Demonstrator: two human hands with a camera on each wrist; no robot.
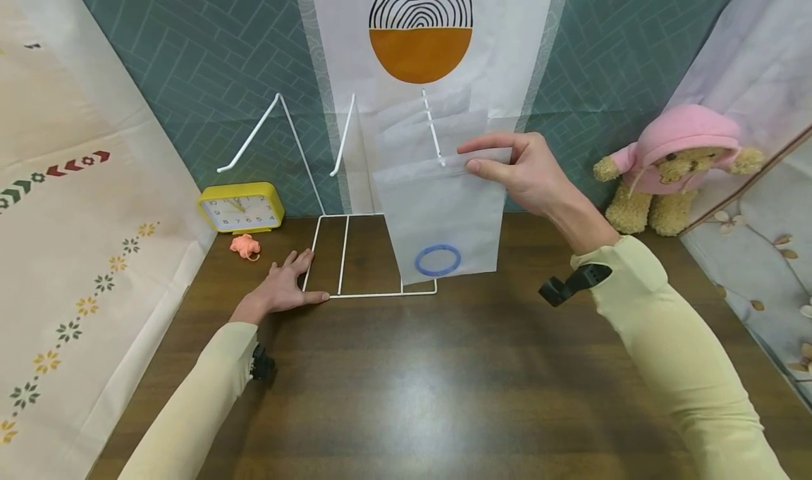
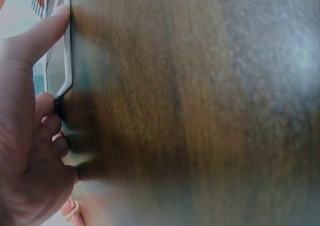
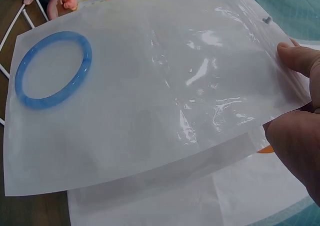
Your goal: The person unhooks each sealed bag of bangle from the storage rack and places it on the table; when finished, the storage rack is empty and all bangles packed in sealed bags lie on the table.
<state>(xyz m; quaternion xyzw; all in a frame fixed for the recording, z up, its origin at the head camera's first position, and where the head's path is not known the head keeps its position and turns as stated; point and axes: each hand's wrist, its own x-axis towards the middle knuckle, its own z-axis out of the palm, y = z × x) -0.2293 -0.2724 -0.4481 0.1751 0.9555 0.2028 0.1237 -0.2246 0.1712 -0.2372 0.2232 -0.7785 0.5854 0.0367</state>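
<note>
A translucent plastic bag with a blue bangle in it hangs in front of a white wire rack. My right hand pinches the bag's top right corner between thumb and fingers. The tip of the rack's right hook shows at the bag's top edge. Behind it, more translucent bags hang along that hook. My left hand rests at the front left corner of the rack's base, fingers spread. Its thumb lies on the front wire.
Two other hooks of the rack stick out at the left. A yellow clock and a small coral-coloured object stand left of the rack. A teddy bear in a pink hood sits at the right. Dark wooden tabletop stretches in front.
</note>
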